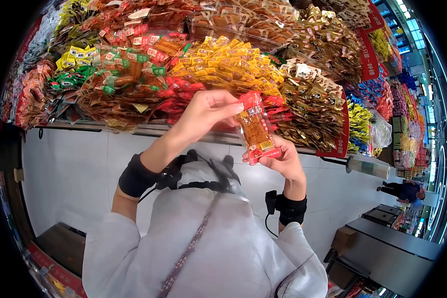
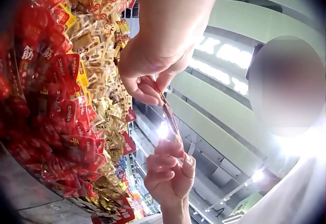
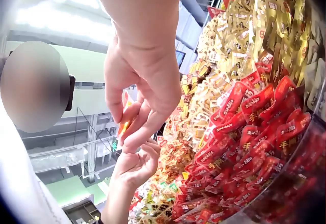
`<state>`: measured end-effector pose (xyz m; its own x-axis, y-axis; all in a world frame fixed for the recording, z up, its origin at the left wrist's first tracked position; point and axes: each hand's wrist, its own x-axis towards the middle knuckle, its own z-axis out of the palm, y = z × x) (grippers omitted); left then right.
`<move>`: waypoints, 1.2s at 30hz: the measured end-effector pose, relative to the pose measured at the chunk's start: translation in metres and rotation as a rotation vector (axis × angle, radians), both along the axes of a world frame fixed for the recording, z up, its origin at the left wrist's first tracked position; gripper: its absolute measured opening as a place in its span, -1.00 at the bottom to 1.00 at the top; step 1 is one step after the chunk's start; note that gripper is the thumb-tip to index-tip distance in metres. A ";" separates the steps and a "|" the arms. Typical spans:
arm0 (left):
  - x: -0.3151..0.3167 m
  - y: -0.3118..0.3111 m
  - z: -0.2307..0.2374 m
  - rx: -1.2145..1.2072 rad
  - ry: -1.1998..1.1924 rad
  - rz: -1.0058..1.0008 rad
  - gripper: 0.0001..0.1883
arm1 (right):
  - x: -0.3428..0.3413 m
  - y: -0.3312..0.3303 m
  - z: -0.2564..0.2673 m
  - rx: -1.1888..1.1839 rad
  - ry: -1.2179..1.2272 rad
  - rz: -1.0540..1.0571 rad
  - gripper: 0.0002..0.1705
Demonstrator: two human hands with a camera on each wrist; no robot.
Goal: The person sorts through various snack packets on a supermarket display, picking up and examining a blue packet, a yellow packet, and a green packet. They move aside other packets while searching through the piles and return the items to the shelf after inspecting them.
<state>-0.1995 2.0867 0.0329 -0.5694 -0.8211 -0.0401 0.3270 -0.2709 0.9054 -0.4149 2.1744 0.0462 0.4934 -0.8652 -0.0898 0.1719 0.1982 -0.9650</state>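
Observation:
Both hands hold a snack packet [image 1: 257,131] up in front of the shelf, its ends red and its clear middle showing a brown, seasoned piece of food. My left hand [image 1: 208,113] pinches the top red end between thumb and fingers. At the bottom red end, my right hand [image 1: 283,158] grips the corner with thumb and fingers. In the left wrist view the packet [image 2: 171,118] appears edge-on, stretched between the two hands. Fingers cover most of the packet [image 3: 125,126] in the right wrist view.
Heaped snack packets fill the display: yellow ones [image 1: 228,62] behind the hands, red ones [image 3: 244,127] close by, gold-brown ones [image 1: 308,116] to the right. A plastic bag roll [image 1: 370,168] hangs at the display's front edge. Another person [image 1: 405,191] is farther off at right.

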 end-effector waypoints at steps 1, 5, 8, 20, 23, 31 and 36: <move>0.001 0.000 -0.001 -0.005 -0.014 0.001 -0.86 | -0.002 0.002 -0.003 0.024 0.019 -0.009 -0.63; 0.004 0.001 -0.001 -0.037 -0.051 -0.006 -0.85 | -0.002 0.004 -0.005 0.035 0.119 -0.002 -0.66; 0.005 -0.002 -0.005 -0.085 -0.081 -0.018 -0.84 | -0.002 0.004 -0.005 0.043 0.140 0.004 -0.66; 0.006 -0.003 -0.006 0.032 -0.104 -0.061 -0.86 | 0.004 0.004 -0.003 -0.022 0.156 -0.166 -0.92; 0.006 -0.003 -0.007 0.039 -0.088 -0.072 -0.85 | 0.004 0.003 -0.004 -0.059 0.160 -0.151 -0.92; 0.007 -0.004 -0.008 0.013 -0.081 -0.085 -0.84 | 0.001 0.003 -0.004 -0.045 0.144 -0.124 -0.90; 0.007 -0.004 -0.008 0.009 -0.081 -0.090 -0.84 | 0.002 0.002 -0.005 -0.067 0.143 -0.126 -0.90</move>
<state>-0.1929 2.0827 0.0246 -0.6353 -0.7663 -0.0963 0.2271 -0.3045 0.9251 -0.4132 2.1768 0.0408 0.3668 -0.9258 -0.0916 0.0512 0.1184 -0.9916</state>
